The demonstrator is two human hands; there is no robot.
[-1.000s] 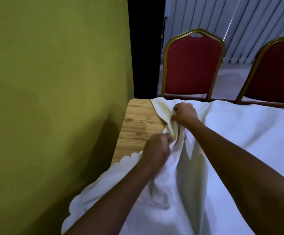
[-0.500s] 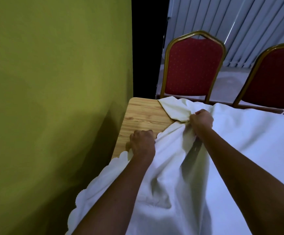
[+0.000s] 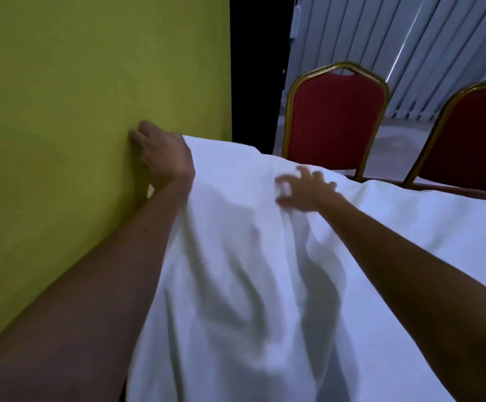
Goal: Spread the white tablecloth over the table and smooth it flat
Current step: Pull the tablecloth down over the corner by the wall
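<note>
White tablecloth (image 3: 265, 256): rumpled fabric draped over the wooden table (image 3: 444, 189), with deep folds near the middle.
Left hand (image 3: 160, 153): at the cloth's far left edge against the yellow-green wall (image 3: 76, 97), fingers bent; grip unclear.
Right hand (image 3: 305, 190): fingers spread, resting on the cloth, holding nothing.
Far side: red gold-framed chair (image 3: 334, 120).

Nothing legible here — the white cloth tablecloth (image 3: 265, 256), the plain yellow-green wall (image 3: 76, 111), the red padded chairs with gold metal frames (image 3: 334, 120) and the pale vertical blinds (image 3: 352, 30) carry no readable text, label, brand or number.
</note>
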